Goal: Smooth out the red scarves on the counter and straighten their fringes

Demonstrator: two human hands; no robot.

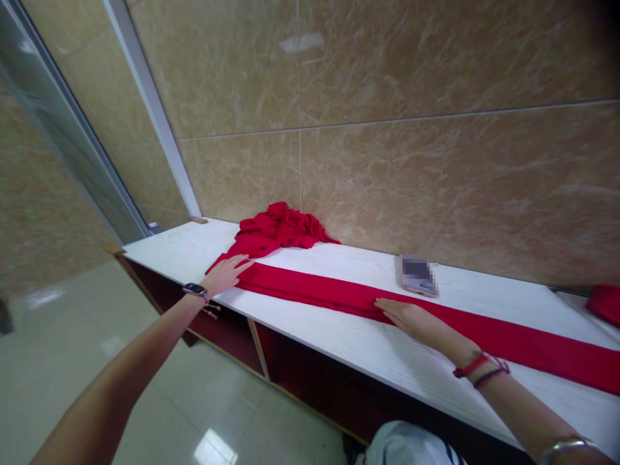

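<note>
Strip [329, 297] runs lengthwise along the bench [339, 339], between front and back edges. Hands well apart, fingers extended, gripping nothing: left hand [227, 272] flat by the strip's left end, right hand [405, 318] on its front edge. Looks like smoothing; I'd press lightly, keep folds parallel to the bench front edge, mind drag from the bunched cloth [281, 231] at the back edge.

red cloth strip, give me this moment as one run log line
left hand: on red cloth strip | right hand: on same strip | bunched red cloth: beyond left hand | phone: on white counter, beyond strip
</note>
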